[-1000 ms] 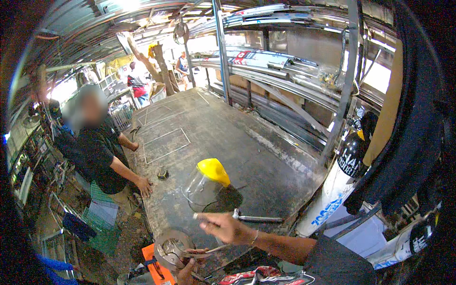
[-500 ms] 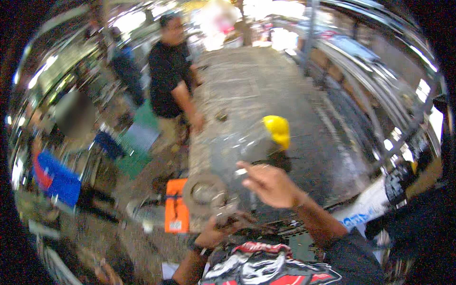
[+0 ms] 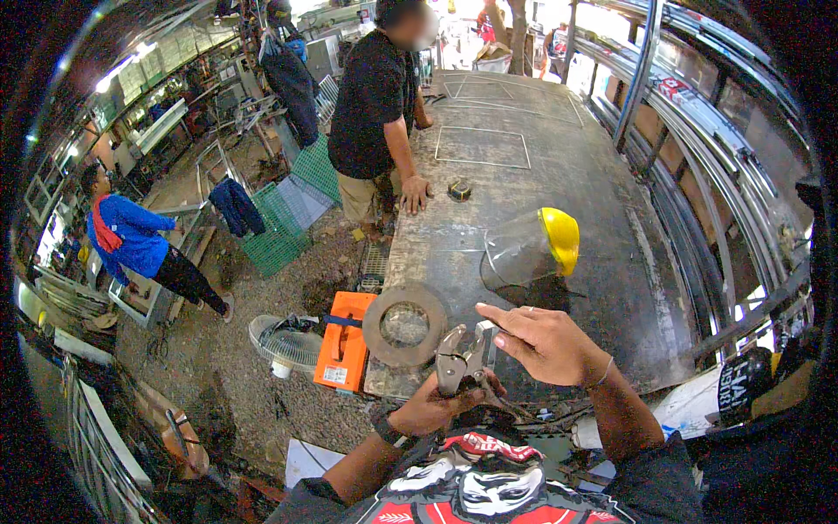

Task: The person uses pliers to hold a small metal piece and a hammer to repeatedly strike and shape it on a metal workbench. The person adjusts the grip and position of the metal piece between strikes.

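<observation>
The left hand point(image 3: 436, 409) is wrapped around the handles of grey pliers point(image 3: 451, 371), whose jaws point up and away from it. Close by on its right, the right hand point(image 3: 550, 346) hangs palm-down with forefinger and thumb stretched toward a small grey metal piece point(image 3: 486, 333) beside the pliers; I cannot tell whether it grips that piece. Just beyond the left hand, a thick ring point(image 3: 381, 334) lies flat on the bench point(image 3: 611, 306), with an orange case point(image 3: 346, 345) to its left and a fan point(image 3: 284, 345) further left, on the ground. Past the right hand sits a face shield point(image 3: 559, 241) with a yellow top. Farther out from both hands are a small dark roll point(image 3: 459, 189) and a co-worker in a black shirt point(image 3: 371, 113), one palm on the bench.
</observation>
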